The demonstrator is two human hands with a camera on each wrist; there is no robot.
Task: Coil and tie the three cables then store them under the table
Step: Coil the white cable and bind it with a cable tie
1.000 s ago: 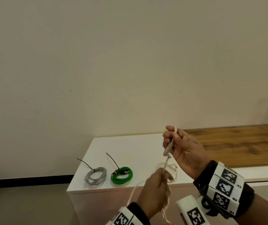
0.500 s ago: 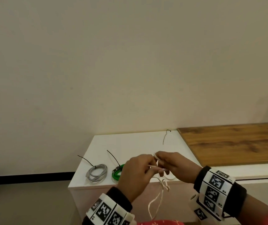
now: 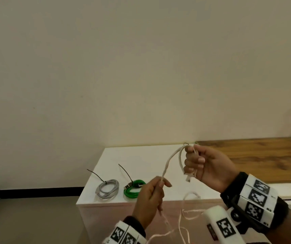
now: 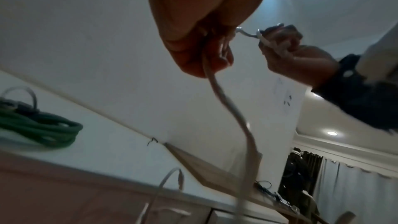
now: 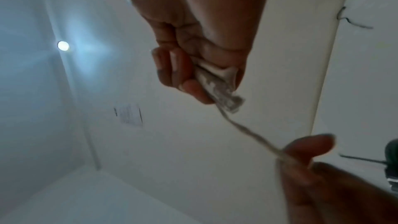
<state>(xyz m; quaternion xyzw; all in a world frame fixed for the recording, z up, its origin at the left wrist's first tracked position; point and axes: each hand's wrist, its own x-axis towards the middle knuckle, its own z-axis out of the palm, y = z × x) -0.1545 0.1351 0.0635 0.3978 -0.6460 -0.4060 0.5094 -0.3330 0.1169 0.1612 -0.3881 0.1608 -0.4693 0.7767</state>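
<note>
A white cable (image 3: 167, 164) runs between my two hands above the white table (image 3: 141, 155). My right hand (image 3: 195, 164) grips a small bunch of its loops and the plug end (image 5: 217, 84), held up over the table. My left hand (image 3: 156, 188) pinches the cable lower down (image 4: 206, 64); the rest hangs past the table's front edge. A grey coiled cable (image 3: 107, 190) and a green coiled cable (image 3: 132, 190), each bound with a black tie, lie on the table's near left. A loose black tie (image 3: 186, 143) lies at the back by the wall.
A wooden board (image 3: 255, 159) covers the surface to the right of the white top. The wall (image 3: 141, 67) stands close behind the table. Grey floor (image 3: 32, 217) lies to the left. One loop of white cable (image 3: 192, 195) rests at the table's front edge.
The hands, joined together half a second ago, have parted: the right one rose with the loops, the left one dropped and slid down the cable.
</note>
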